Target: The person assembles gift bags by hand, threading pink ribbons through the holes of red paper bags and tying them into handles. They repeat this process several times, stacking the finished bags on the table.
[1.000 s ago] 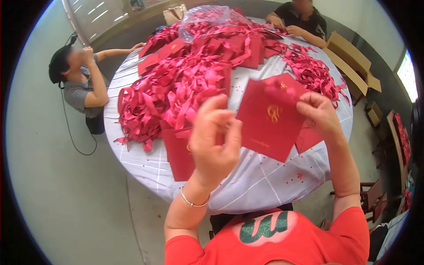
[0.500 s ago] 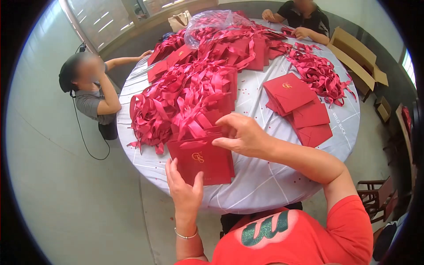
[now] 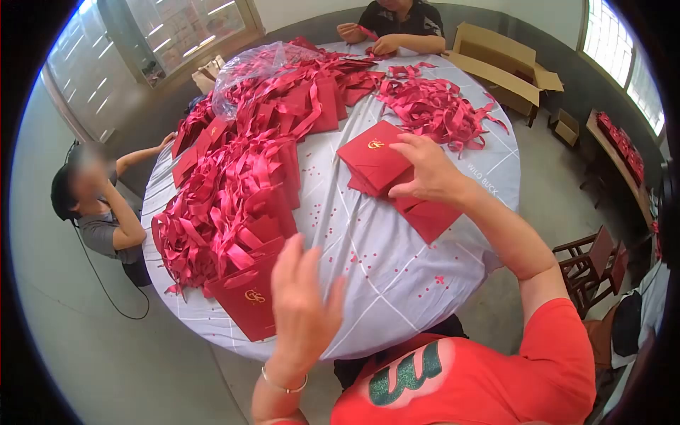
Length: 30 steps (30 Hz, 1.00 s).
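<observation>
My left hand (image 3: 306,304) is raised with its fingers apart, holding nothing. It overlaps the right edge of a red paper gift bag (image 3: 244,301) with a gold emblem. That bag is at the near end of a long row of bags with pink-red ribbon handles (image 3: 227,202). My right hand (image 3: 433,171) arches over a stack of flat red paper bags (image 3: 374,152), thumb and fingers spread at the stack's right side. The top bag there also bears a gold emblem. More flat bags (image 3: 428,218) fan out beneath, toward me.
A loose heap of ribbons (image 3: 439,106) lies behind the stack. Small red bits dot the white tablecloth (image 3: 368,283). Clear plastic (image 3: 258,67) covers bags at the back. One person (image 3: 103,205) sits at the left, another (image 3: 404,28) at the back, near an open cardboard box (image 3: 496,60).
My right hand has left the near bag of the row and moved to the flat stack on the right. My left hand has lifted off that bag. The view has turned right.
</observation>
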Motion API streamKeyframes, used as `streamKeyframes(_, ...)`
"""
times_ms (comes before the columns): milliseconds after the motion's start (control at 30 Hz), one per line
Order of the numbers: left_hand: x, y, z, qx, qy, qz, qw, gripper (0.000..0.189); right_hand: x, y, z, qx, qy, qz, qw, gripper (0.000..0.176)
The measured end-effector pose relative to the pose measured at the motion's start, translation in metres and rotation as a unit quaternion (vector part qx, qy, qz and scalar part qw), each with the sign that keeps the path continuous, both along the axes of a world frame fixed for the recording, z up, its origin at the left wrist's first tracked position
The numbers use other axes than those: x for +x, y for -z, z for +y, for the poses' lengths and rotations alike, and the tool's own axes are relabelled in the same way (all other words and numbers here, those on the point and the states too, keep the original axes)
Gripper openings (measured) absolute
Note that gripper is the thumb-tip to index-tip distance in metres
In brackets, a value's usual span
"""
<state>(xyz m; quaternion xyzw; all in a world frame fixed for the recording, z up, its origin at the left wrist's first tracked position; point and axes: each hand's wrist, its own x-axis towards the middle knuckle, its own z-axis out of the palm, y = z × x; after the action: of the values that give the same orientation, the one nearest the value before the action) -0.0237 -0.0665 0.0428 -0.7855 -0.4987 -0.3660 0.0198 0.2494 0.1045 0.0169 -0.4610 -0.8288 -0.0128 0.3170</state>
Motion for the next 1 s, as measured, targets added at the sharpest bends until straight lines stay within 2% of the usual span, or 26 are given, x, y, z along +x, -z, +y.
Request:
streamKeyframes(67,0.021,0.003,0.02,-0.029,0.037,0.064,0.997,0.054,0.001,0.01,0.013,-0.016,0.011,-0.051,0.999,0.098)
streamKeyframes(100,0.03,0.006,0.03,-0.03,0.057,0.08,0.995,0.05,0.001,0.015,0.018,-0.013,0.012,-0.05,0.999,0.098)
streamKeyframes(133,0.036,0.012,0.04,-0.027,0.057,0.082,0.995,0.05,-0.001,0.017,0.021,0.007,-0.019,-0.072,0.997,0.096)
streamKeyframes(200,0.047,0.023,0.057,-0.123,0.094,0.087,0.984,0.045,-0.002,0.018,0.031,0.039,-0.068,-0.112,0.991,0.087)
streamKeyframes(233,0.051,0.024,0.061,-0.134,0.097,0.09,0.982,0.042,-0.001,0.015,0.033,0.042,-0.066,-0.113,0.991,0.087)
streamKeyframes(300,0.055,0.032,0.066,-0.121,0.093,0.066,0.986,0.043,-0.002,0.01,0.036,-0.059,-0.097,-0.119,0.986,0.079)
streamKeyframes(400,0.054,0.045,0.071,-0.075,0.081,0.018,0.994,0.043,-0.001,0.014,0.037,-0.014,-0.13,-0.099,0.986,0.073)
streamKeyframes(433,0.053,0.048,0.072,-0.044,0.073,-0.006,0.996,0.043,0.0,0.017,0.038,0.046,-0.151,-0.073,0.985,0.073)
streamKeyframes(533,0.048,0.052,0.075,-0.084,0.081,-0.031,0.993,0.043,-0.003,0.024,0.043,0.065,-0.122,-0.093,0.986,0.074)
streamKeyframes(633,0.046,0.06,0.077,-0.08,0.099,-0.079,0.989,0.044,-0.005,0.017,0.041,0.041,-0.137,-0.096,0.985,0.073)
streamKeyframes(667,0.047,0.06,0.078,-0.08,0.098,-0.081,0.989,0.044,-0.007,0.012,0.035,0.041,-0.138,-0.097,0.985,0.073)
streamKeyframes(733,0.046,0.058,0.078,-0.047,0.083,-0.165,0.982,0.044,-0.012,0.003,0.012,0.05,-0.138,-0.091,0.985,0.07)
streamKeyframes(867,0.037,0.047,0.082,-0.023,0.077,-0.184,0.98,0.043,-0.022,-0.009,-0.06,0.026,-0.213,-0.143,0.966,0.068)
streamKeyframes(933,0.036,0.049,0.082,-0.041,0.076,-0.16,0.983,0.042,-0.029,-0.006,-0.096,0.028,-0.268,-0.14,0.953,0.067)
streamKeyframes(1000,0.038,0.046,0.076,-0.169,0.084,-0.141,0.972,0.033,-0.037,0.0,-0.124,-0.053,-0.309,-0.133,0.94,0.066)
